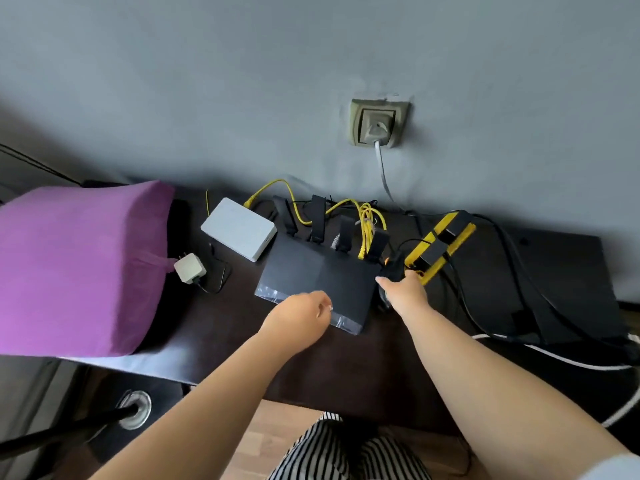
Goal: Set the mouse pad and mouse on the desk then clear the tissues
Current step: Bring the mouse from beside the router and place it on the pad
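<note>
My right hand reaches past the right end of a black router and grips a small black object with an orange spot. I cannot tell whether this object is the mouse. My left hand hovers over the router's front edge, where clear film covers it. Its fingers are loosely curled with nothing visibly in them. No mouse pad and no tissues are in view.
The dark desk stands against a grey wall with a socket. On it are a purple pillow, a white charger, a white box, yellow cables, a yellow-black power strip and black cords at the right.
</note>
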`<state>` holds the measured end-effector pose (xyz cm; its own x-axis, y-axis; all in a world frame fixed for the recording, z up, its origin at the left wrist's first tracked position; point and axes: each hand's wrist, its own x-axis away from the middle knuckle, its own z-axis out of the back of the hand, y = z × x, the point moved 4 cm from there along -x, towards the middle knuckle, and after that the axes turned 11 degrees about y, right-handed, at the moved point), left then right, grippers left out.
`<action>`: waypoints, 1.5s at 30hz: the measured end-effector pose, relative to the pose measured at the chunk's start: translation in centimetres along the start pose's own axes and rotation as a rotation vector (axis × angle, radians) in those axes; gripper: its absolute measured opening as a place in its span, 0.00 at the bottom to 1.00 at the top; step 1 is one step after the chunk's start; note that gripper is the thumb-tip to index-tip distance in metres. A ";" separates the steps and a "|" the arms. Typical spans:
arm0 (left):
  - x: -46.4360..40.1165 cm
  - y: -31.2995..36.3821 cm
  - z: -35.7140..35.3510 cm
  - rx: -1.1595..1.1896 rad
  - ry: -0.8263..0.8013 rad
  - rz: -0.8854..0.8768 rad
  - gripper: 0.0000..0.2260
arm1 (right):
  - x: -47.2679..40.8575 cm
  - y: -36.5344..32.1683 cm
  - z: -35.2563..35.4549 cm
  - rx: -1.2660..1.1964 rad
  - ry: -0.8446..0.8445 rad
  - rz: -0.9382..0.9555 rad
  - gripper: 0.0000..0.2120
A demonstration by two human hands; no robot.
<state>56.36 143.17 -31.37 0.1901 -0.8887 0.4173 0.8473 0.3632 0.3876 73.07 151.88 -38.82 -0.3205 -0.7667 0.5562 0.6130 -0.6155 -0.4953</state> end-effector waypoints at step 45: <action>29.7 38.4 -19.0 0.560 -0.706 -0.827 0.06 | 31.5 36.9 31.0 -1.514 0.593 -0.078 0.17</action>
<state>103.96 125.40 -19.67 -0.7632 -0.6248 0.1649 0.2219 -0.0137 0.9750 107.98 110.60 -18.90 -0.7523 -0.4650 0.4667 -0.5336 0.0145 -0.8456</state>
